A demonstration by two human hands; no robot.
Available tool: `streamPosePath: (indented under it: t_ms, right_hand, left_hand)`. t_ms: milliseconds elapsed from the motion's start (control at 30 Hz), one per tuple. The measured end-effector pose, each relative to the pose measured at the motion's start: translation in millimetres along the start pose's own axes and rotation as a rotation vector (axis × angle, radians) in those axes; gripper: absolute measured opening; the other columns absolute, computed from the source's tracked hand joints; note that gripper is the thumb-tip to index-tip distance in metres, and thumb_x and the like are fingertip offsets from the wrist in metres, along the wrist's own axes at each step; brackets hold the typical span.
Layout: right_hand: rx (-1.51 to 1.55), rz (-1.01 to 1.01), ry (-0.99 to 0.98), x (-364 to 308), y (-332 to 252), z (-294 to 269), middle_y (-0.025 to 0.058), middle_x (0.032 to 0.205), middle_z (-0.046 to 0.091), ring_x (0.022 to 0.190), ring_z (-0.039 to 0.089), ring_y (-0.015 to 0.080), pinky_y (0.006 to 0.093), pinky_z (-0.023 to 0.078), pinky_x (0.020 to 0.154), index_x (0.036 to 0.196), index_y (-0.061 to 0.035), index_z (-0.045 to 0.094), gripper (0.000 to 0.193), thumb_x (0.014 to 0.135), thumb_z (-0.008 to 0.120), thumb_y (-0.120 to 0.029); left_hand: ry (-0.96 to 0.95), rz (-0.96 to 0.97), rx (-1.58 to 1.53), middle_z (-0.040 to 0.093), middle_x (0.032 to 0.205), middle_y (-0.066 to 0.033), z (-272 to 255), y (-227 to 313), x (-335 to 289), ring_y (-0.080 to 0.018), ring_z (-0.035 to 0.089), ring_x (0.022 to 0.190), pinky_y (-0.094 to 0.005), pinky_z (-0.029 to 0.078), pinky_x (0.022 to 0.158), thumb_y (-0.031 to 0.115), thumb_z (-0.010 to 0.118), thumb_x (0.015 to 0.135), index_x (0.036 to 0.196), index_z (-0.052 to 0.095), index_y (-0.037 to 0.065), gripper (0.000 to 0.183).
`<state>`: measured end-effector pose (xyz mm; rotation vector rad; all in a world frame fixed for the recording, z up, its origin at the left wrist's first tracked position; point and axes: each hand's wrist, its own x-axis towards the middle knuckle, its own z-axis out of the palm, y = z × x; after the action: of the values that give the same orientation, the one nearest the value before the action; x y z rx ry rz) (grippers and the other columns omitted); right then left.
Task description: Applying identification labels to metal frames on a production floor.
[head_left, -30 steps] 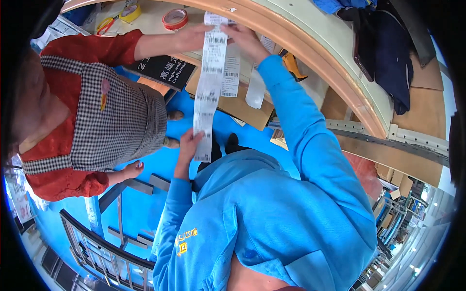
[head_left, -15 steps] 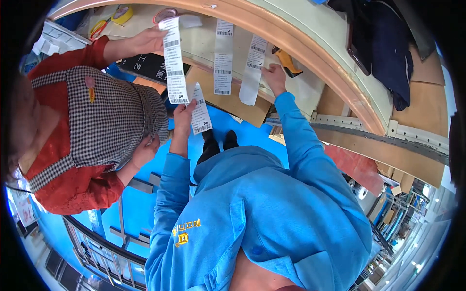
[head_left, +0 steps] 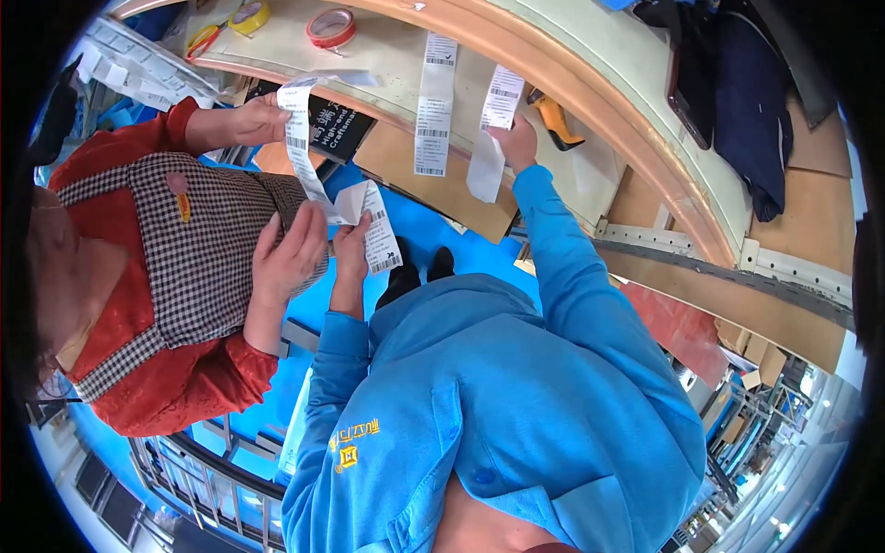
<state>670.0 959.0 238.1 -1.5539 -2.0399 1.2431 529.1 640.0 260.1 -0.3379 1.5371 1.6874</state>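
My left hand (head_left: 349,247) is closed on a short printed label strip (head_left: 381,238), held upright below the table edge. My right hand (head_left: 517,145) pinches the edge of a second label strip (head_left: 502,97), whose lower end hangs off the table with its blank side showing. Between my hands a third label strip (head_left: 433,120) lies over the table edge, held by neither. At my left, a co-worker in a checked apron holds a long curling label strip (head_left: 297,138) by its top. The co-worker's other hand is at its lower end, close to my left hand.
On the pale table (head_left: 387,55) lie red tape (head_left: 330,29), yellow tape (head_left: 249,17), scissors (head_left: 205,41) and a yellow-and-black handheld scanner (head_left: 557,122), just right of my right hand. Dark cloth (head_left: 751,111) hangs at the right. Cardboard (head_left: 433,175) sits below the edge.
The co-worker's strip has moved left and bent, and the co-worker's lower hand has risen to its bottom end. My hands keep their grip on their strips.
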Motion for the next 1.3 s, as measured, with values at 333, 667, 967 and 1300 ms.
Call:
streamPosePath:
  t_ms: [333,667,967,1300]
  right_hand:
    - [0.753,0.079,-0.3,-69,-24,-7,0.0096,0.106,0.062,0.091,0.06,0.0174,0.026,0.045,0.081,0.118,-0.003,0.052,0.042,0.077,0.057,0.003]
    - [0.794,0.036,-0.473,-112,-58,1,0.0093,0.113,0.06,0.1,0.058,0.0196,0.029,0.043,0.088,0.123,-0.0066,0.05,0.046,0.079,0.054,0.006]
    - [0.78,0.014,-0.511,-121,-77,9,0.011,0.112,0.06,0.095,0.06,0.0189,0.026,0.046,0.083,0.127,-0.005,0.045,0.053,0.077,0.053,0.008]
    - [0.894,-0.005,-0.63,-145,-84,34,0.01,0.112,0.06,0.096,0.059,0.0176,0.0253,0.045,0.084,0.128,-0.0053,0.044,0.055,0.076,0.052,0.009]
  left_hand:
    - [-0.104,-0.029,-0.047,0.063,0.085,-0.0085,-29,-12,-2,-0.0113,0.059,0.067,-0.0208,0.046,0.06,0.008,0.062,0.082,0.1,0.057,-0.002,0.021]
    - [-0.083,0.054,0.102,0.063,0.094,-0.009,-41,-16,-5,-0.0131,0.059,0.077,-0.0213,0.045,0.068,0.007,0.06,0.083,0.109,0.055,0.001,0.026]
    - [0.053,0.327,0.288,0.062,0.099,-0.0115,-39,-14,-14,-0.016,0.058,0.087,-0.0238,0.045,0.075,0.01,0.058,0.084,0.112,0.054,-0.001,0.03]
    - [-0.124,0.359,0.698,0.062,0.102,-0.007,-11,29,-58,-0.0142,0.056,0.092,-0.0243,0.043,0.083,0.015,0.057,0.086,0.107,0.059,0.001,0.026]
